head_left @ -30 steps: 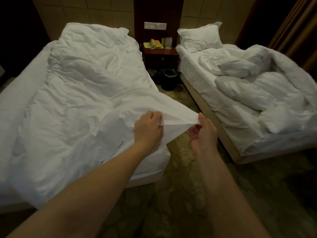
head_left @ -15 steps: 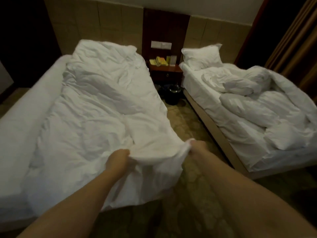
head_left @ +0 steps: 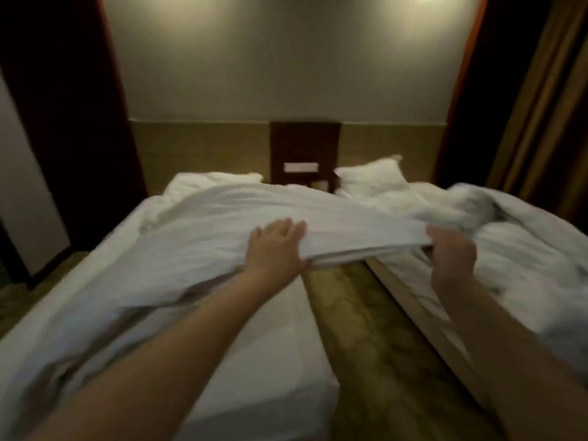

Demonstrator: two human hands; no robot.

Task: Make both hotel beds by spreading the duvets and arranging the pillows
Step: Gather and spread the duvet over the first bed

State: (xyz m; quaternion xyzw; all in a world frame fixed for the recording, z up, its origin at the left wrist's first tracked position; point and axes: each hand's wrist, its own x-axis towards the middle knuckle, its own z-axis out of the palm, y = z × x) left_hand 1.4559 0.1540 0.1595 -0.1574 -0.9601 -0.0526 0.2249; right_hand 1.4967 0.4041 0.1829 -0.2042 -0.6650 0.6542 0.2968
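Observation:
The white duvet (head_left: 222,224) of the left bed (head_left: 270,361) is lifted off the mattress at its foot-end edge, billowing and blurred. My left hand (head_left: 275,249) grips that raised edge, fingers on top and thumb beneath. My right hand (head_left: 451,249) holds the same edge at its right corner, over the gap between the beds. On the right bed (head_left: 525,281) a second duvet (head_left: 477,211) lies crumpled, with a white pillow (head_left: 370,176) at its head.
A patterned carpet aisle (head_left: 366,345) runs between the two beds, edged by the right bed's wooden frame (head_left: 413,307). A dark wooden panel with a switch plate (head_left: 300,167) stands at the wall between them. Brown curtains (head_left: 541,106) hang at the right.
Both hands have swung the duvet edge up and forward from low near the bed's foot. The duvet now billows above the mattress, and the view has tilted up toward the wall.

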